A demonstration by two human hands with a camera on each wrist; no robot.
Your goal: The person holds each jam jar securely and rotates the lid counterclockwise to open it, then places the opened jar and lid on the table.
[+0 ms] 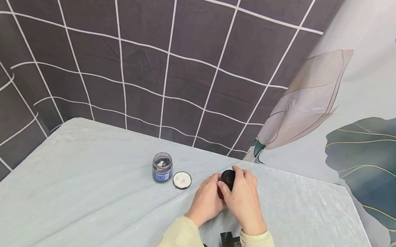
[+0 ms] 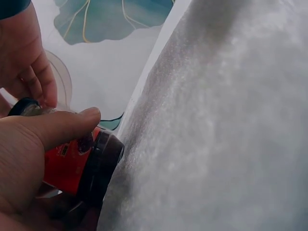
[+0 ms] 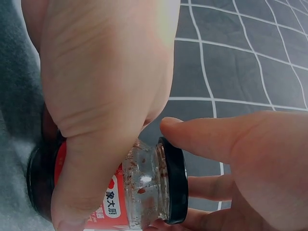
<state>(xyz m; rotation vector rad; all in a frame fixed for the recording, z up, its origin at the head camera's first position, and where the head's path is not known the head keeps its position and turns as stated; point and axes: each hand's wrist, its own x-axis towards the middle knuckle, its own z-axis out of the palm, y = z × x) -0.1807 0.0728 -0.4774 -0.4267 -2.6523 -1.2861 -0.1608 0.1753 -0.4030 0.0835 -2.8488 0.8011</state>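
Note:
A glass jar (image 3: 142, 192) with a red label stands upright on the table between both hands. My left hand (image 1: 207, 200) grips its body, thumb across the label in the right wrist view. My right hand (image 1: 248, 198) holds the jar's black lid (image 3: 176, 185), with the thumb at one edge and fingers round the far side. The lid sits on the jar's mouth. Reddish-brown bits cling to the glass inside. In the left wrist view the red label (image 2: 67, 166) and dark base show below my left thumb.
A second glass jar (image 1: 161, 173), uncovered and with a blue label, stands left of the hands on the pale cloth-covered table (image 1: 98, 194). Beside it lies a loose lid (image 1: 182, 180), white inside face up. A dark grid-patterned curtain (image 1: 190, 78) hangs behind the table.

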